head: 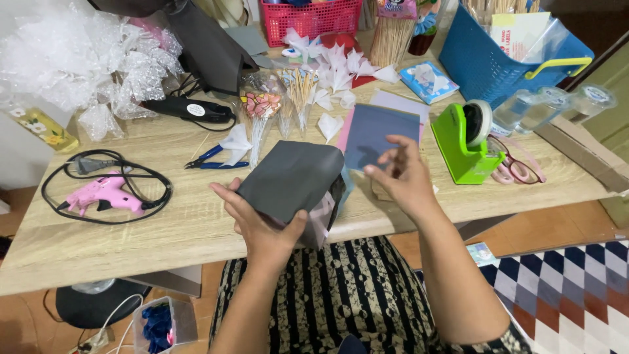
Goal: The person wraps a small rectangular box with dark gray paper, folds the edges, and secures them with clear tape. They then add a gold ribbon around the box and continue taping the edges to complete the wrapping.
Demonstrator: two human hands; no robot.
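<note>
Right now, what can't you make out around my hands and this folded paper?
Head view only:
- Underside of the dark folded paper: faces away from the camera.
- Left hand fingers: tucked under the paper.
- Right hand fingertips: motion-blurred.
- Blue basket contents: cut off by the top edge.

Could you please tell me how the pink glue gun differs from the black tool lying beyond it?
The pink glue gun is pistol-shaped; the black tool is long and slim. The glue gun sits ringed by its looped cord, nearer the table edge; the black tool lies farther back. Both rest untouched on the wooden table.
</note>
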